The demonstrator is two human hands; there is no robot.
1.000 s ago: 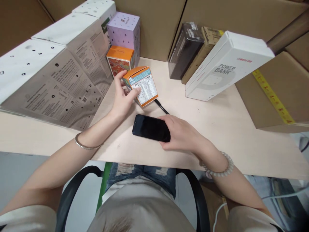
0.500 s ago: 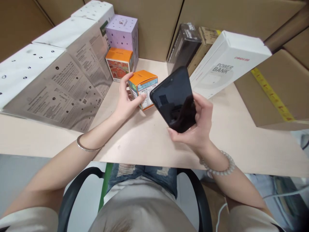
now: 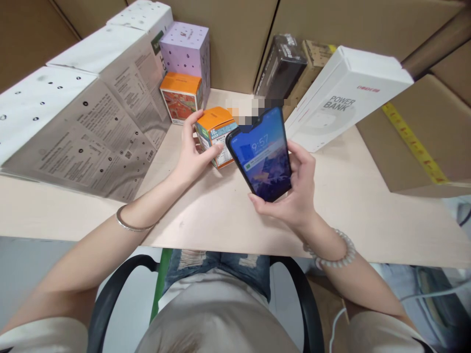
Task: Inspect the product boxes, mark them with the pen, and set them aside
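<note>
My left hand [image 3: 196, 147] is closed around a small orange-topped box [image 3: 217, 132], thumb on its printed side and fingers at its left. That box rests on the table, tilted slightly, with "16" on its label. In my right hand [image 3: 294, 189] is a black smartphone [image 3: 263, 159], gripped along its lower right edge and raised above the table. Its lit lock screen reads 9:57. The phone's left edge overlaps the box's right side from my view. A second orange box [image 3: 182, 100] with a red picture stands just behind my left hand.
Large white boxes [image 3: 95, 127] line the left side, with a purple box [image 3: 187, 46] behind the orange ones. A dark box [image 3: 281, 66] and a white power bank box [image 3: 342, 103] stand at the right. Farther right is a cardboard carton [image 3: 423, 137] with yellow tape.
The phone's dark screen has lit up, showing its lock screen. My right hand has moved slightly left with it. My left hand and the orange box have stayed in place.
</note>
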